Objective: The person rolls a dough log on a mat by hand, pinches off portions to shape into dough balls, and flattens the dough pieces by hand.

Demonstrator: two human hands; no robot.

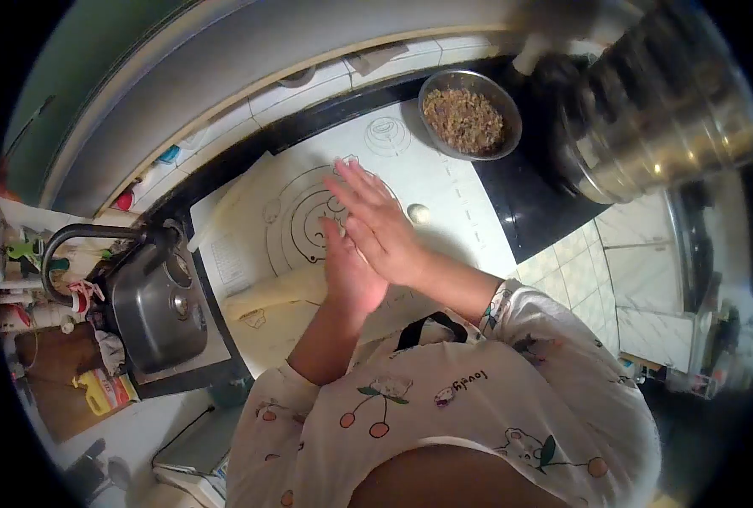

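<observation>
My left hand [349,273] and my right hand [386,235] are pressed palm to palm above a white printed baking mat [232,254]. The right hand lies over the left, its fingers stretched toward the back of the counter. Whatever is between the palms, if anything, is hidden. A thick log of pale dough [276,293] lies on the mat to the left of my wrists. Just right of my right hand sits a small round piece of dough [419,213]. A metal bowl [516,127] of chopped filling [465,120] stands at the mat's back right corner.
A steel sink [158,317] with a black faucet [97,230] is at the left. On the right stands a large stacked metal steamer [660,110] on the black countertop [524,199]. A yellow bottle [97,394] is at the lower left.
</observation>
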